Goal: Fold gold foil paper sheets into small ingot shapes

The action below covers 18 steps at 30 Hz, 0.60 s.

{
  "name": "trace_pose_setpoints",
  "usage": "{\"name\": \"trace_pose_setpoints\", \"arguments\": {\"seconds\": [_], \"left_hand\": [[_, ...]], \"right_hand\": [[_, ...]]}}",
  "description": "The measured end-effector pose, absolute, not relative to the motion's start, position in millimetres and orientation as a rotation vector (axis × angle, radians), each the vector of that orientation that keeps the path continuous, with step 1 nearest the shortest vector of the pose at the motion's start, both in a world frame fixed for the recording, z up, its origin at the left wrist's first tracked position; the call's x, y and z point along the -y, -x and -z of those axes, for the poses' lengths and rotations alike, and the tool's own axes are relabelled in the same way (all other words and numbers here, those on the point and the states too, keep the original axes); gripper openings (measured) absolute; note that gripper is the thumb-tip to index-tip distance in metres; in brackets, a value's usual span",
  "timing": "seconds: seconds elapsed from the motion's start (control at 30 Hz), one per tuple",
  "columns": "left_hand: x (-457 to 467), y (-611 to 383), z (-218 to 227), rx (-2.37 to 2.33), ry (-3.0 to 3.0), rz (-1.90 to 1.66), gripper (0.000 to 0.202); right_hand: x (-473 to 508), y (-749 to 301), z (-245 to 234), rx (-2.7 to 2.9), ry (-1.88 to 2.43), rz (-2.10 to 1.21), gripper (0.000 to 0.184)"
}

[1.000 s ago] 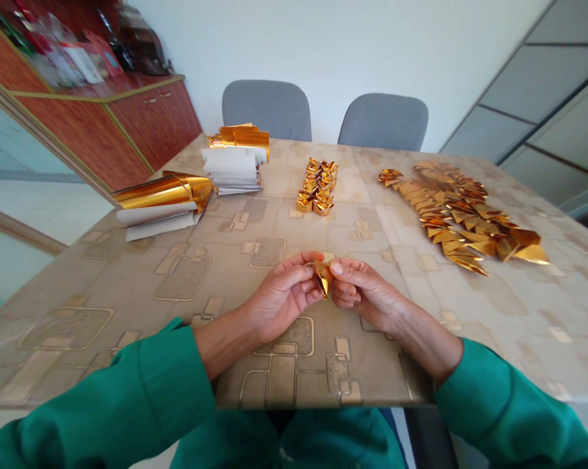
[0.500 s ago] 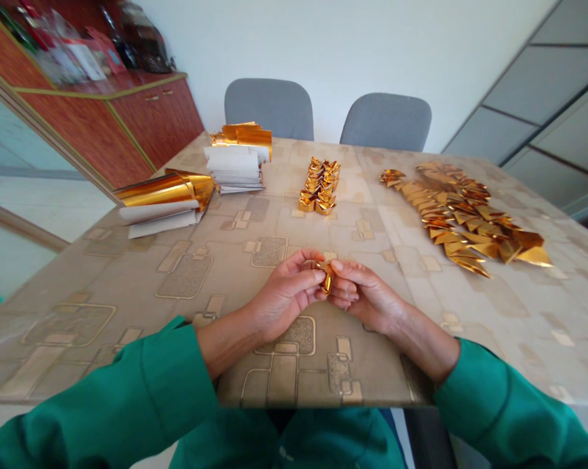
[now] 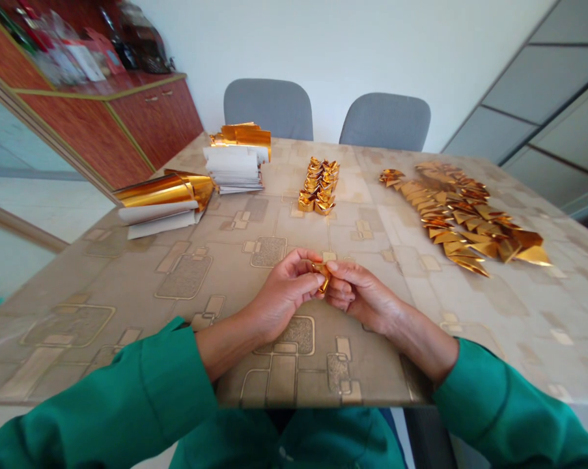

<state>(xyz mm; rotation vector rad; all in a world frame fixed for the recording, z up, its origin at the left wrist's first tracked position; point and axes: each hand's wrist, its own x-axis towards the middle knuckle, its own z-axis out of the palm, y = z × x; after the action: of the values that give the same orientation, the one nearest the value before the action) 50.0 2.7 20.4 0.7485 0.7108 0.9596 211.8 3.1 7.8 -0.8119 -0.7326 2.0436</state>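
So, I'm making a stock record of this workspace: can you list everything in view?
folded gold foil piece: one, gold, pinched between both hands
folded gold foil ingots: many, gold, compact double row mid-table
triangular gold foil folds: many, gold, long overlapping line on the table's right
paper and foil stacks: two, white and gold, table's far left
patterned table: one, beige and gold, under everything
chairs: two, grey, beyond the far edge
wooden cabinet: one, reddish-brown, far left
left hand: one, bare, on the piece
right hand: one, bare, on the piece
green sleeves: two, green, on both arms
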Motion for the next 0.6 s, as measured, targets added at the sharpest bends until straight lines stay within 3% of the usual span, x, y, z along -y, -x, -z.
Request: {"name": "trace_pose_setpoints", "arguments": {"seconds": [0.23, 0.47, 0.6], "left_hand": [[-6, -45, -18, -0.664, -0.808, -0.922, 0.023], [-12, -39, -20, -0.809, -1.500, -0.976, 0.054], [-18, -38, -13, -0.724, -1.714, -1.059, 0.038]], "right_hand": [[-9, -218, -9, 0.664, 0.825, -2.067, 0.034], [-14, -229, -19, 0.663, 0.813, -2.169, 0.036], [-12, -229, -19, 0.776, 0.855, -2.155, 0.032]]}}
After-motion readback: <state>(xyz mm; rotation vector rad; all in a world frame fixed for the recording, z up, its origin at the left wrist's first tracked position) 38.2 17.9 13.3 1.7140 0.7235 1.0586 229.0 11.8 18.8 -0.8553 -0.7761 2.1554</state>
